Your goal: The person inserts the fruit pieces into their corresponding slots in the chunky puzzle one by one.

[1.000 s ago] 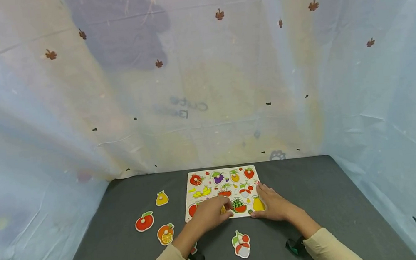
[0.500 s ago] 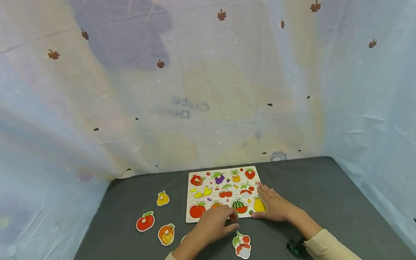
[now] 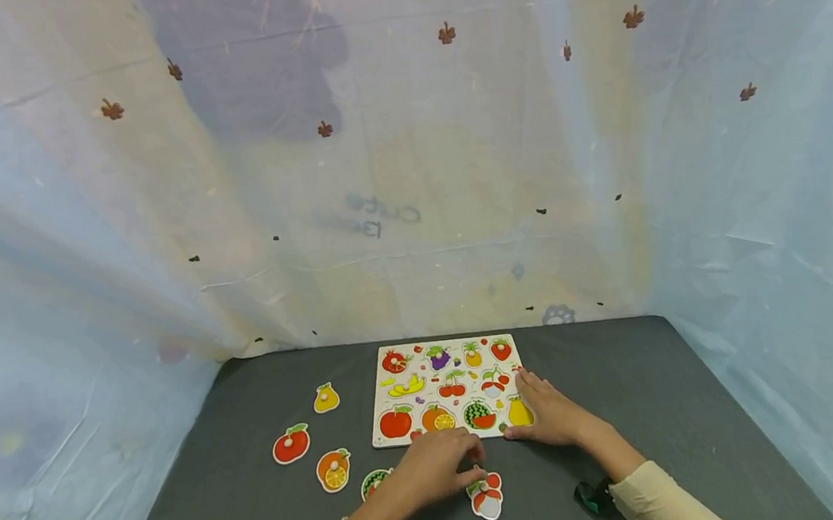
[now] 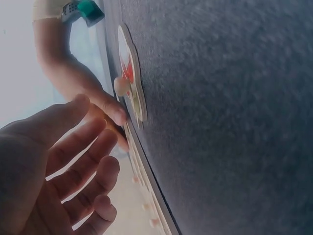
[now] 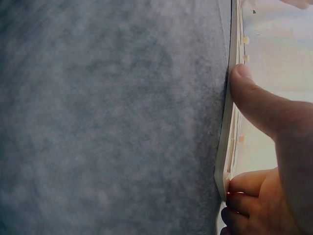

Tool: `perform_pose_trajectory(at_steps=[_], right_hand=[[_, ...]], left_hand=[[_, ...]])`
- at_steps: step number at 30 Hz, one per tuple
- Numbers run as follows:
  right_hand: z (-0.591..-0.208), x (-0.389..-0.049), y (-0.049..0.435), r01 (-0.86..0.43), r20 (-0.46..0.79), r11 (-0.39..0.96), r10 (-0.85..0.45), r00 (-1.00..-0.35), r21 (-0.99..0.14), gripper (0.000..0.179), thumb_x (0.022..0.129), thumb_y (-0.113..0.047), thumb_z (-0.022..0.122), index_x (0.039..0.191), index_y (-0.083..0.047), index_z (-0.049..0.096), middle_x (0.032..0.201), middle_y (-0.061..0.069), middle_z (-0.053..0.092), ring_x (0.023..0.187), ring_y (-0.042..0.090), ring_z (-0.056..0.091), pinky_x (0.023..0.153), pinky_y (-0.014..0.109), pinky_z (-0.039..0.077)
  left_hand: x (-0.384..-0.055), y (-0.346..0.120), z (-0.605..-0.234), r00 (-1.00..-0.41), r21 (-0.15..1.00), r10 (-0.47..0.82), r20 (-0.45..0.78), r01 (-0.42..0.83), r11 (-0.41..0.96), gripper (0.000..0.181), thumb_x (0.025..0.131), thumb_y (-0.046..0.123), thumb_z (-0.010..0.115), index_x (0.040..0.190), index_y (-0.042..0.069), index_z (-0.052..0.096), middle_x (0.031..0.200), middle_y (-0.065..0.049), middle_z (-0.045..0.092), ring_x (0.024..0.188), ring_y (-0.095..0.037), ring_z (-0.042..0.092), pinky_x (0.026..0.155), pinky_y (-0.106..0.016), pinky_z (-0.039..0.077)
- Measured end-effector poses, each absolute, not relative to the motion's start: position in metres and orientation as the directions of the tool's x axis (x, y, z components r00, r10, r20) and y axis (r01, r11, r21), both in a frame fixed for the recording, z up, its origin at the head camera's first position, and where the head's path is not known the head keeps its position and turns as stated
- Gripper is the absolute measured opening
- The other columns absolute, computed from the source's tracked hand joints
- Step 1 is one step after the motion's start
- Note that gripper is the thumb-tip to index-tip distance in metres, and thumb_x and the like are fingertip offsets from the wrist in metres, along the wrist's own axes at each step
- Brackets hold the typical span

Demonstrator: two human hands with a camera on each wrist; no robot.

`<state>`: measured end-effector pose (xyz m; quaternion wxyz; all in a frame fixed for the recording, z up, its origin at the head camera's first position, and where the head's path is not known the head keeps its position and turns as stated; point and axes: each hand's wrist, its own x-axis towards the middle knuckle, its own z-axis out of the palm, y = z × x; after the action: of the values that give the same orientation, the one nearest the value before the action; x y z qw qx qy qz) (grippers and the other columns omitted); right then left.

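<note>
My left hand (image 3: 440,465) hovers over the table, fingers loosely bent and holding nothing. Its thumb and fingertips are close to a red-and-white lychee puzzle piece (image 3: 488,502), which lies flat with its round knob (image 4: 122,86) facing up. In the left wrist view a gap shows between the fingertips and that knob. My right hand (image 3: 555,411) rests at the near right corner of the fruit puzzle board (image 3: 430,405). Its thumb touches the board's front edge (image 5: 226,122), and the extended fingers lie along the right side.
Left of the board lie a yellow pear piece (image 3: 326,398), a red apple piece (image 3: 291,444) and an orange piece (image 3: 334,470). A watermelon piece (image 3: 373,483) is partly hidden by my left forearm. A printed cloth (image 3: 408,169) hangs behind the dark table (image 3: 246,519).
My left hand has moved off the board's front part toward me and slightly right, to the lychee piece. The orange on the board and the watermelon piece are now uncovered. My right hand stays put.
</note>
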<state>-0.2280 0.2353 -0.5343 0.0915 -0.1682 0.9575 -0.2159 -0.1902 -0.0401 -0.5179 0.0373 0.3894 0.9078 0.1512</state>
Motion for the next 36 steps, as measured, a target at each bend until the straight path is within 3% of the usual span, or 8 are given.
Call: perform_pose_trajectory(at_steps=[14, 36], right_hand=[[-0.537, -0.229, 0.236, -0.283, -0.097, 0.847, -0.361, -0.927, -0.451, 0.115, 0.090, -0.056, 0.083, 0.163, 0.013, 0.026, 0.172, 0.031, 0.024, 0.160, 0.047, 0.024, 0.127, 0.062, 0.021], [-0.538, -0.228, 0.236, -0.283, -0.097, 0.849, -0.360, -0.928, -0.447, 0.114, 0.091, -0.057, 0.082, 0.163, 0.012, 0.026, 0.173, 0.030, 0.023, 0.161, 0.046, 0.023, 0.127, 0.061, 0.021]], left_hand=[[-0.177, -0.037, -0.522, -0.661, 0.219, 0.749, 0.042, 0.737, 0.639, 0.021, 0.090, 0.050, 0.085, 0.098, 0.034, 0.074, 0.085, 0.022, 0.060, 0.073, 0.007, 0.050, 0.068, -0.017, 0.041], [-0.180, -0.030, -0.524, -0.668, 0.226, 0.744, -0.017, 0.722, 0.654, 0.021, 0.091, 0.044, 0.087, 0.094, 0.032, 0.070, 0.082, 0.021, 0.056, 0.072, 0.006, 0.049, 0.068, -0.016, 0.041]])
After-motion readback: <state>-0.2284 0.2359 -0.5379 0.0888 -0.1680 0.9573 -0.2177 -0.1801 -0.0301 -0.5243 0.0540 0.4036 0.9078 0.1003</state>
